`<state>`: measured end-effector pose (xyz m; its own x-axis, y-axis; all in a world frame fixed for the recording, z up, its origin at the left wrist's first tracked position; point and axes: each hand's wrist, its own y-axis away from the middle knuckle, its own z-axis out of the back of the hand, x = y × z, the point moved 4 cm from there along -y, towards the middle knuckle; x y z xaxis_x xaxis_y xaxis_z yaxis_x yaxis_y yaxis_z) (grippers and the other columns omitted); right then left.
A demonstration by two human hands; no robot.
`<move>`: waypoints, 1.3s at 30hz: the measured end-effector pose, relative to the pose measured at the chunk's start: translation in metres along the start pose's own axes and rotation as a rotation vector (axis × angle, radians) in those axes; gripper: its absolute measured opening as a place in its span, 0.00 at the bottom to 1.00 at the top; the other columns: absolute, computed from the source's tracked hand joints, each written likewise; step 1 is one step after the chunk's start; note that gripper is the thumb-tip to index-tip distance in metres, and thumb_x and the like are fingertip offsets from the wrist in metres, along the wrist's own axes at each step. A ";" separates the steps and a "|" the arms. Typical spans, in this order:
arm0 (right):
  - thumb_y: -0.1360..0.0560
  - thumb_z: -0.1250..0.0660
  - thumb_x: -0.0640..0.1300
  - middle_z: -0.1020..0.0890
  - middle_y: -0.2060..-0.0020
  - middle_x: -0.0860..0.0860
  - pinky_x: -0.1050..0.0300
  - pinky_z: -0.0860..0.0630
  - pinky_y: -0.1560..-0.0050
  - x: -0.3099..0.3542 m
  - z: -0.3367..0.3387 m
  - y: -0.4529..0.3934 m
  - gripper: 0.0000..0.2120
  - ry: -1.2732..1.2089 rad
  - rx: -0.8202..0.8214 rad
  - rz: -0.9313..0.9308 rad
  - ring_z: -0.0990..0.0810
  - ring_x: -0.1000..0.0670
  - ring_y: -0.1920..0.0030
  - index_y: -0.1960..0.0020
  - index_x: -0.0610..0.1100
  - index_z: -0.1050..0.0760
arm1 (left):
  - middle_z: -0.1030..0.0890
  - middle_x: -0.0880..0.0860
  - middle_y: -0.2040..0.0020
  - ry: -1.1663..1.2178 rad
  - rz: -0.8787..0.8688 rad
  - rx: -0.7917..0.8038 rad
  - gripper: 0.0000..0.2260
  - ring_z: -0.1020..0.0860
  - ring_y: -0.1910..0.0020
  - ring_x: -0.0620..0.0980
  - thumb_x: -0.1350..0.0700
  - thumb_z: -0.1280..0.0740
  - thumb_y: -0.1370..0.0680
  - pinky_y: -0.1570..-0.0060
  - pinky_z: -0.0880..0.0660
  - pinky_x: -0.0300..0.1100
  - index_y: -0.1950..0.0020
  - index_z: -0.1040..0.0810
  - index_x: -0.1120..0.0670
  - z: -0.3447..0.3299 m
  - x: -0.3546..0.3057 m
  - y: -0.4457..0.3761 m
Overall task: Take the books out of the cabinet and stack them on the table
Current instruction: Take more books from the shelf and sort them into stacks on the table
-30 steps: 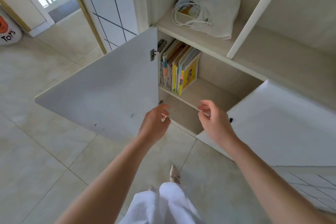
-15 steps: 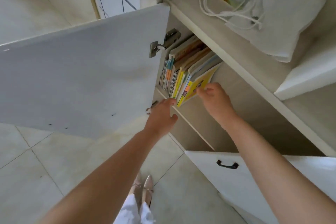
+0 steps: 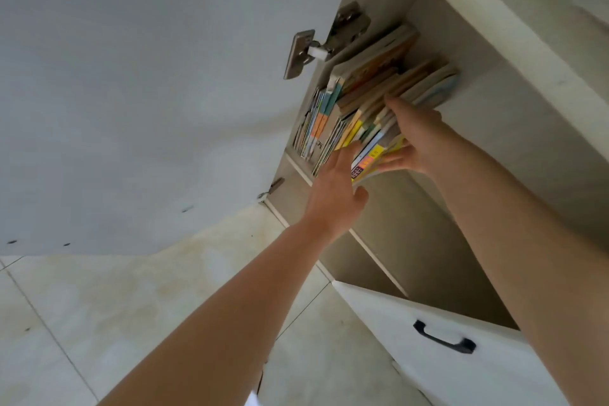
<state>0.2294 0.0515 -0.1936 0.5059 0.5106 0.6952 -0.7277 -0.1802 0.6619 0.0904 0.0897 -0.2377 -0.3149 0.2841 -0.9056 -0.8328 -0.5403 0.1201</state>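
books point(image 3: 362, 102) upright on cabinet point(image 3: 494, 128) shelf; left hand point(image 3: 336, 194) fingers straight against their spines; right hand point(image 3: 415, 138) grips the rightmost yellow-spined bundle, thumb beneath.

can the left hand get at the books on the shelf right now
Probably yes. The cabinet door is swung wide open, and the left hand already has its fingers at the front edges of the books, with nothing between them.
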 end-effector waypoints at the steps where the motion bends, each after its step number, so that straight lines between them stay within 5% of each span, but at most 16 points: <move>1: 0.40 0.26 0.60 0.26 0.39 0.38 0.35 0.20 0.69 -0.002 -0.001 -0.003 0.41 -0.001 0.014 0.003 0.20 0.31 0.51 0.32 0.47 0.36 | 0.33 0.54 0.27 0.005 -0.005 -0.009 0.31 0.30 0.31 0.56 0.64 0.33 0.26 0.38 0.26 0.53 0.25 0.39 0.52 -0.002 0.002 -0.001; 9: 0.34 0.31 0.46 0.25 0.41 0.36 0.35 0.20 0.64 -0.018 0.019 -0.012 0.30 -0.022 0.040 -0.014 0.19 0.32 0.50 0.34 0.41 0.34 | 0.31 0.50 0.28 0.166 0.074 -0.014 0.36 0.29 0.32 0.49 0.63 0.33 0.26 0.45 0.29 0.39 0.23 0.46 0.48 -0.026 0.018 0.002; 14: 0.39 0.32 0.42 0.24 0.41 0.35 0.34 0.21 0.64 -0.028 0.028 -0.011 0.33 -0.075 0.012 -0.066 0.19 0.32 0.51 0.34 0.40 0.33 | 0.27 0.50 0.32 0.225 0.105 -0.032 0.36 0.27 0.35 0.49 0.62 0.34 0.25 0.47 0.27 0.41 0.24 0.48 0.43 -0.037 0.022 -0.003; 26: 0.40 0.22 0.53 0.22 0.44 0.36 0.34 0.20 0.66 -0.029 0.020 -0.009 0.38 -0.052 -0.043 -0.047 0.18 0.31 0.55 0.35 0.44 0.33 | 0.33 0.50 0.33 0.086 0.023 -0.155 0.31 0.32 0.34 0.50 0.63 0.32 0.28 0.43 0.23 0.47 0.28 0.38 0.47 -0.046 0.024 -0.009; 32: 0.31 0.30 0.40 0.22 0.48 0.35 0.43 0.19 0.70 -0.025 0.022 -0.004 0.24 0.025 -0.095 0.023 0.17 0.36 0.58 0.38 0.39 0.32 | 0.23 0.50 0.38 0.146 0.032 -0.270 0.25 0.24 0.41 0.50 0.60 0.29 0.28 0.48 0.21 0.46 0.35 0.34 0.50 -0.057 0.021 -0.015; 39: 0.32 0.30 0.38 0.20 0.50 0.33 0.53 0.20 0.68 -0.026 0.029 0.006 0.19 0.088 -0.138 0.045 0.17 0.41 0.58 0.42 0.37 0.29 | 0.22 0.52 0.39 -0.050 -0.083 -0.208 0.30 0.24 0.40 0.52 0.56 0.24 0.31 0.45 0.22 0.49 0.32 0.31 0.52 -0.077 0.047 -0.042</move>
<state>0.2250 0.0128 -0.1999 0.4332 0.5774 0.6921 -0.8085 -0.0904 0.5815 0.1460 0.0649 -0.3164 -0.2755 0.3706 -0.8870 -0.7466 -0.6637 -0.0454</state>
